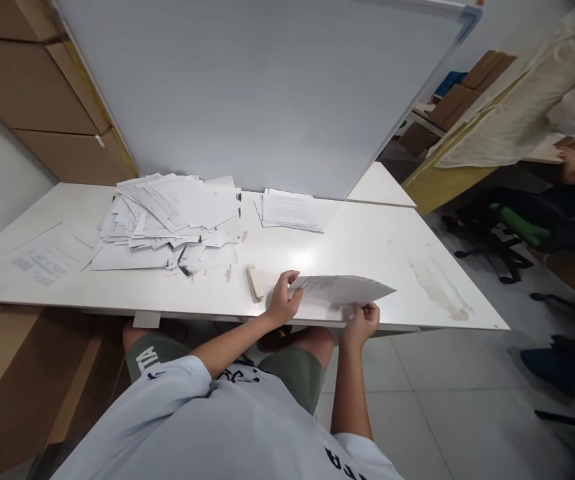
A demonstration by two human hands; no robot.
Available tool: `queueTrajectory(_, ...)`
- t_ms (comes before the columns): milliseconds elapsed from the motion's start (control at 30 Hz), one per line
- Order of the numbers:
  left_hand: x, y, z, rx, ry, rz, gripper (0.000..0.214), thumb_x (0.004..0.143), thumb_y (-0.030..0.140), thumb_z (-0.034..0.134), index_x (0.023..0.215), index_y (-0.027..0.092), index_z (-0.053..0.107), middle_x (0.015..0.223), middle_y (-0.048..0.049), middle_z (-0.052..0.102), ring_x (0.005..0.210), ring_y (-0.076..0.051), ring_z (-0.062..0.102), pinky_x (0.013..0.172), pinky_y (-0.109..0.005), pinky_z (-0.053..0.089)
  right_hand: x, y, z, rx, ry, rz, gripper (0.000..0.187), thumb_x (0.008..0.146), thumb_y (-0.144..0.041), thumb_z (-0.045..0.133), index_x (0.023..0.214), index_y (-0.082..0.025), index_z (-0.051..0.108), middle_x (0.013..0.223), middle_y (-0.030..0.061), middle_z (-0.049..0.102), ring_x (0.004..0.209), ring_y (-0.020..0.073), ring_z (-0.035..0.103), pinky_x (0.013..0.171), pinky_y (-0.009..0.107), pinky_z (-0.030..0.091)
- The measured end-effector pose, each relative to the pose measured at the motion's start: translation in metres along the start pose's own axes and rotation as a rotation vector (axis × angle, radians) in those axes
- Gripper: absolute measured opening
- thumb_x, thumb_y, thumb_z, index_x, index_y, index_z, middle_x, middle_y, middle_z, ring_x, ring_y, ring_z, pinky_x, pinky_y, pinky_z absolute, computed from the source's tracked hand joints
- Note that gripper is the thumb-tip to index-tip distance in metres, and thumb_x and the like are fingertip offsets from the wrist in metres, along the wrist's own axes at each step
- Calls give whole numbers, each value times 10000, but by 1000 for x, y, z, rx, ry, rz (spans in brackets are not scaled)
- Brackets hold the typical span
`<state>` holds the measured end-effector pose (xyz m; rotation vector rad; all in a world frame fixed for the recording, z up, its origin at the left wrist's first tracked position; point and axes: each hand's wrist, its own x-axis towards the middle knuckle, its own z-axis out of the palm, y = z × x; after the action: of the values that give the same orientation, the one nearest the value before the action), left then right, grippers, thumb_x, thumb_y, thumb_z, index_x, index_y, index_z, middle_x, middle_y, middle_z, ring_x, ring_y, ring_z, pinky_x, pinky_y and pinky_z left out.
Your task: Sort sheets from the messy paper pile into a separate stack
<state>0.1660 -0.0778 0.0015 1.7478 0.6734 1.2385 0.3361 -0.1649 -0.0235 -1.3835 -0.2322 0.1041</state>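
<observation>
- Head view: nearest you, your right hand (362, 322) pinches the near edge of the paper (342, 289) above the table's (367, 247) near side.
- Your left hand (283, 300) has thumb and fingers closed on its left end; two holds probably steady the thin, bowed paper.
- Just left of that hand, a pale stapler-like object (255, 283) lies seemingly within easy reach.
- Farther left, a messy paper pile (182, 212) spreads in overlapping layers.
- Far middle, a neater stack (292, 211) sits apart, perhaps to avoid mixing.
</observation>
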Motion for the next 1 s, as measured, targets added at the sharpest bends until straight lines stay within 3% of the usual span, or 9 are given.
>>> queueTrajectory(133,-8,-8,0,-7,31,9,327,940,396,443,1207,207,438,1066,-104,575,1014,-246,583,927,-452,492,4,1,-15,24,-20,5,170,611,-298,641,737,-240,542,680,-66,475,659,140,468,692,302,445)
queueTrajectory(233,-12,-9,-1,-5,5,9,335,938,400,453,1210,206,441,1079,-108,578,1024,-248,583,939,-457,491,6,1,-24,8,-40,-16,140,611,-282,656,695,-237,554,670,-65,498,651,139,481,675,301,452)
queueTrajectory(433,-7,-1,-1,-9,-52,21,282,936,334,444,1186,205,467,1067,-100,594,993,-236,581,895,-425,502,18,-1,-33,-69,-194,32,243,595,-394,713,721,-221,599,663,-35,567,688,176,552,655,321,462)
queueTrajectory(567,-11,6,-6,113,-73,25,214,932,300,440,1103,194,513,978,-87,625,918,-226,599,832,-390,506,28,-8,-50,-167,-236,31,379,548,-493,784,711,-194,616,658,-25,604,681,167,552,661,310,458)
queueTrajectory(667,-30,8,-21,179,-184,105,348,902,285,483,1236,186,474,905,-70,645,784,-199,614,717,-332,507,28,-12,-76,-245,-317,119,430,538,-510,822,803,-198,690,766,6,690,749,199,606,678,313,488)
queueTrajectory(800,-71,6,-56,216,-304,153,606,904,261,468,1465,177,253,696,19,612,545,-145,560,541,-252,444,14,-13,-110,-339,-505,404,453,508,-498,861,840,-209,751,874,33,751,788,239,662,644,305,525)
queueTrajectory(900,-97,7,-85,273,-331,146,575,901,248,474,1450,199,311,704,25,634,523,-121,571,529,-225,437,-2,-16,-117,-353,-569,531,449,501,-495,867,834,-210,768,878,44,762,781,241,680,639,302,538)
queueTrajectory(1000,-107,11,-110,321,-259,54,517,894,216,466,1404,185,386,712,30,652,477,-92,547,510,-205,429,-16,-21,-108,-368,-615,591,446,509,-475,867,853,-207,775,843,47,762,749,231,685,633,302,538)
